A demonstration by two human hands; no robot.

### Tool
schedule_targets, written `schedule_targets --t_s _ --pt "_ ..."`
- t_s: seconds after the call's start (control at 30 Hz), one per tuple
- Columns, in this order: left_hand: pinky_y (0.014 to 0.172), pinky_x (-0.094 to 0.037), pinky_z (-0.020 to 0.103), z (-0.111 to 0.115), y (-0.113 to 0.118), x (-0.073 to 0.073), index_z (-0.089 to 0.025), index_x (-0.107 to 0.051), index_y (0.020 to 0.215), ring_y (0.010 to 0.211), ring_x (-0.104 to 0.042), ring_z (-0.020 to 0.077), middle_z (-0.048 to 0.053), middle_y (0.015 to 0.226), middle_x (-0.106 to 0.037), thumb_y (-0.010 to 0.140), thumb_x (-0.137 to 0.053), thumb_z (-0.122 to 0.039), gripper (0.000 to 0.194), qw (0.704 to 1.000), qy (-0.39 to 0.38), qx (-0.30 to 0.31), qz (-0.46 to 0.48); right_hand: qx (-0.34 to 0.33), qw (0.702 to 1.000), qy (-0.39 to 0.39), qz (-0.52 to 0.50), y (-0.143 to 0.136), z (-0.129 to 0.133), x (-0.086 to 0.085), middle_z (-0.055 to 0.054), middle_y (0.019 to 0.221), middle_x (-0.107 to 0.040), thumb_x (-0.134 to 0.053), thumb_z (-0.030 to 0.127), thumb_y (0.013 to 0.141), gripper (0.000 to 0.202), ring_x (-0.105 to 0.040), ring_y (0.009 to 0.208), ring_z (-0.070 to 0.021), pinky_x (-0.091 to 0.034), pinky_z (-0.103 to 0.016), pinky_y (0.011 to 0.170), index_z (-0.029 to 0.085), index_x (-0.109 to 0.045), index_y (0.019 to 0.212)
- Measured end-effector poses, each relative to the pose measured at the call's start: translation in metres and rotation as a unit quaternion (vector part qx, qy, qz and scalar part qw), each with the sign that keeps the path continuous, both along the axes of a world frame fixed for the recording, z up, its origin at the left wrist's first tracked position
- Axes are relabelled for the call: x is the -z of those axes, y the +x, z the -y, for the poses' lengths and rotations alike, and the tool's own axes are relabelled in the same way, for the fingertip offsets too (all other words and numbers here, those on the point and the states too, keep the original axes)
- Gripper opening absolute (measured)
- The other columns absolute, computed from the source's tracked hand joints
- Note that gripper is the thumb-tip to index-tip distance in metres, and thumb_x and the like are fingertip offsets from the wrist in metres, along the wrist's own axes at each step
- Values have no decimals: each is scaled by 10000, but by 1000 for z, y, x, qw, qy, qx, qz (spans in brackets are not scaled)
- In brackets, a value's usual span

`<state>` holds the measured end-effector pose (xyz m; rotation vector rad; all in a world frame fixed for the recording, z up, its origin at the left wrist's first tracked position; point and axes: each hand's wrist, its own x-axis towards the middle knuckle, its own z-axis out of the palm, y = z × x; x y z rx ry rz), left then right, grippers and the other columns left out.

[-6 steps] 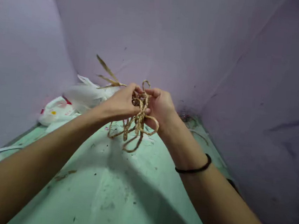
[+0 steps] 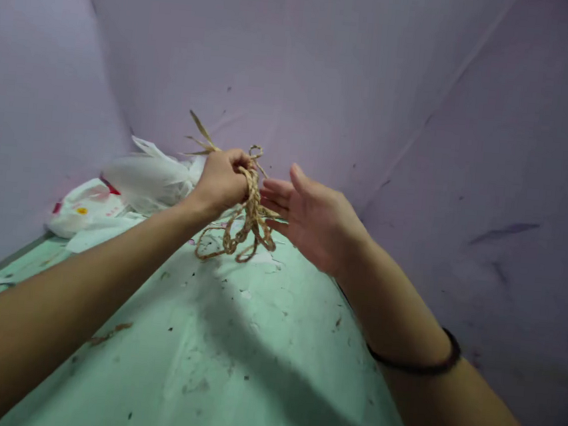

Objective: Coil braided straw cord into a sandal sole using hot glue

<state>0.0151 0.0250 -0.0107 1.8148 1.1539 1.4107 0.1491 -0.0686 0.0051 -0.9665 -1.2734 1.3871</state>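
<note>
A bundle of tan braided cord [image 2: 251, 216], which looks like plant fibre, hangs in several loops from my left hand [image 2: 224, 179]. The fingers of that hand are wrapped round the top of the bundle. Loose flat strands [image 2: 202, 131] stick out past the back of the hand to the upper left. My right hand [image 2: 313, 219] is just right of the loops, palm turned toward them, fingers stretched out and thumb raised. Its fingertips are close to the cord; whether they touch it I cannot tell. A black band circles my right wrist.
The pale green surface [image 2: 219, 367] is worn and carries small dark bits and brown scraps. White plastic bags [image 2: 149, 176] lie at the back left, one with red and yellow marks. Lilac walls [image 2: 317, 75] close in the back and both sides.
My right hand has let go of the cord, moved right and opened its fingers. My left hand keeps the bundle, now a little further left in view.
</note>
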Motion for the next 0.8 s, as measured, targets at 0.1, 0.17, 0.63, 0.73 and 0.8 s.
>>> schedule_targets --t_s 0.1,0.17,0.63,0.73,0.8 --pt "581 -485 248 -11 -6 -20 -124 -506 698 492 -473 67 -42 558 -491 675 -482 11 139 997 19 -36 65 203 959 80 179 19 42 47 -94 1298 -545 -282 526 907 506 -473 1219 -259 -347 -490 1007 195 -565 1165" --pt "584 -499 259 -13 -10 -39 -125 -477 711 455 -436 42 -56 543 -449 723 -418 32 167 994 35 -50 94 305 881 81 353 25 68 93 -126 1457 -350 -268 506 910 594 -297 1344 -268 -222 -506 1082 142 -384 1365" --pt "487 -522 287 29 -17 -63 -127 -534 601 440 -533 94 -30 520 -515 695 -550 22 177 986 104 39 122 175 759 -54 625 5 78 168 -294 1463 -184 -358 361 921 680 -135 1378 -347 -131 -489 1112 -107 -219 1394" --pt "471 -507 262 27 -22 -70 -133 -514 610 461 -553 100 -21 549 -521 701 -511 25 182 986 102 42 127 47 808 17 587 -49 93 161 -167 1487 -210 -465 440 862 702 -190 1376 -288 -212 -417 1116 36 -304 1413" --pt "501 -522 283 26 -20 -77 -131 -508 620 485 -566 106 -13 575 -524 698 -486 31 181 985 104 46 128 -56 862 103 493 -96 108 153 -181 1470 -264 -471 469 853 731 -269 1348 -322 -311 -460 1064 43 -291 1419"
